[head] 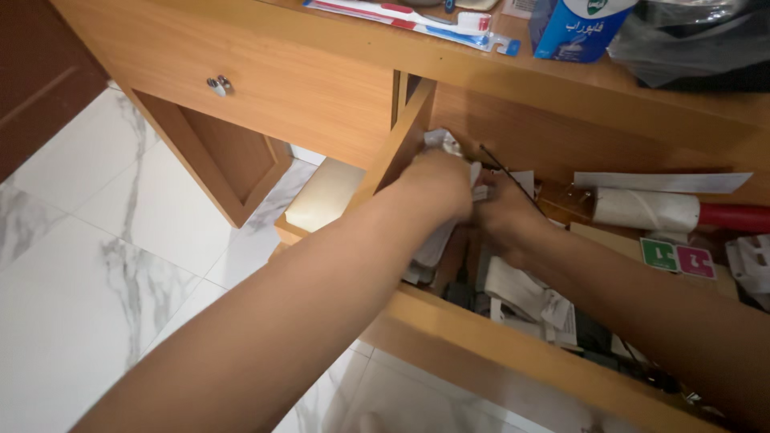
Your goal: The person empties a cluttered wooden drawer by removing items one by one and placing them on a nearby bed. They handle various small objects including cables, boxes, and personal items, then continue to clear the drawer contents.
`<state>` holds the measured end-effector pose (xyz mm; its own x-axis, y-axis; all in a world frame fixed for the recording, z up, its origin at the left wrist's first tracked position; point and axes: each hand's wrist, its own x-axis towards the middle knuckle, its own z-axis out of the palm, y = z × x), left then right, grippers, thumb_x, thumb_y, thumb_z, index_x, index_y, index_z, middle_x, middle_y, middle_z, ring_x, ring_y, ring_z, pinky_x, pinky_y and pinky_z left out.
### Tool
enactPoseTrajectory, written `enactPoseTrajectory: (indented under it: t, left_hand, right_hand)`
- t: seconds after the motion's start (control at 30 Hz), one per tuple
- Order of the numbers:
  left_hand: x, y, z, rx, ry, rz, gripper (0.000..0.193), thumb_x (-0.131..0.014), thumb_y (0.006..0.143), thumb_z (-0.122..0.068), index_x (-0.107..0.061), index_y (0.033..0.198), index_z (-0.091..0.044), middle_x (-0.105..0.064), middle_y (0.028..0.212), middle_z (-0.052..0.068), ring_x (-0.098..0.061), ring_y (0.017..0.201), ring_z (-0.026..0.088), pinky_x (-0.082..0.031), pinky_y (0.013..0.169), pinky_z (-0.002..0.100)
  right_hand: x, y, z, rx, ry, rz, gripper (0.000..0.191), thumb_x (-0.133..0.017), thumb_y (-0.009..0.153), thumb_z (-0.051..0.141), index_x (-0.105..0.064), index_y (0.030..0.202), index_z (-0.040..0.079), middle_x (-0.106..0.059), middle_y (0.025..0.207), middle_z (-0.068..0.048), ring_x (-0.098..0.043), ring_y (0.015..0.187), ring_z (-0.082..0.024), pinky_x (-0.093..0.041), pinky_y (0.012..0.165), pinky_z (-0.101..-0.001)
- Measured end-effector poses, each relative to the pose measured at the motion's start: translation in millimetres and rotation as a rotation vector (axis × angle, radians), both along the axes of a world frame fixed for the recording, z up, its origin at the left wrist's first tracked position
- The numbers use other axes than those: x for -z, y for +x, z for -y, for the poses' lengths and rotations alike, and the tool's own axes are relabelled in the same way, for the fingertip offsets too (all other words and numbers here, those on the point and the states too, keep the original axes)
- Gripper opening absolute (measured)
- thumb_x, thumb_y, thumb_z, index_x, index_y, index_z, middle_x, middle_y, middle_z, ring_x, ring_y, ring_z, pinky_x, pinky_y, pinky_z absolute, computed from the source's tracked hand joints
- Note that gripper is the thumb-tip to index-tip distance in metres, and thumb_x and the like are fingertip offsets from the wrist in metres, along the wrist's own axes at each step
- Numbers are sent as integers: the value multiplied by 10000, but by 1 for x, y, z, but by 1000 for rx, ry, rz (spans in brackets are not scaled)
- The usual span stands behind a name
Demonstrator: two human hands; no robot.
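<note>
A person's two bare hands reach into an open wooden drawer (pixel 513 353) of a light orange-brown desk. The left hand (pixel 439 180) has its fingers clamped on crumpled white paper (pixel 443 141) at the drawer's back left corner. The right hand (pixel 505 215) sits just beside it, touching the papers; whether its fingers are closed cannot be told. Inside lie loose flat paper slips (pixel 525 293), a soft white roll (pixel 646 210) and a smooth red cylinder (pixel 734 216). On the desktop rest a packaged toothbrush (pixel 417 18) and a blue-and-white container (pixel 579 26). The floor is glossy white marble tile (pixel 88 265).
</note>
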<state>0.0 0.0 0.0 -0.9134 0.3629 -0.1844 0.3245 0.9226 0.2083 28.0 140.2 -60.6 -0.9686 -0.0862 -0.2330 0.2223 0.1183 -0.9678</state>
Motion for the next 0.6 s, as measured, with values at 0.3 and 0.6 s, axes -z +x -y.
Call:
enactPoseTrajectory:
  t: [0.3, 0.6]
  left_hand:
    - [8, 0, -10, 383, -393, 219, 477, -675, 866, -431, -696, 1301, -238, -627, 1413, 78, -599, 1303, 300, -447, 1087, 504]
    - [15, -1, -5, 25, -225, 136, 521, -723, 899, -346, -673, 1370, -132, -501, 1520, 248, -535, 1368, 390, -488, 1088, 478]
  right_hand:
    - [-32, 15, 20, 14, 60, 244, 358, -516, 1008, 223, -607, 1332, 103, -707, 1025, -114, -681, 829, -231, -608, 736, -386]
    - [-5, 5, 9, 127, 175, 97, 300, -557, 1000, 165, -675, 1235, 20, -751, 1005, -138, -706, 830, -219, -587, 720, -334]
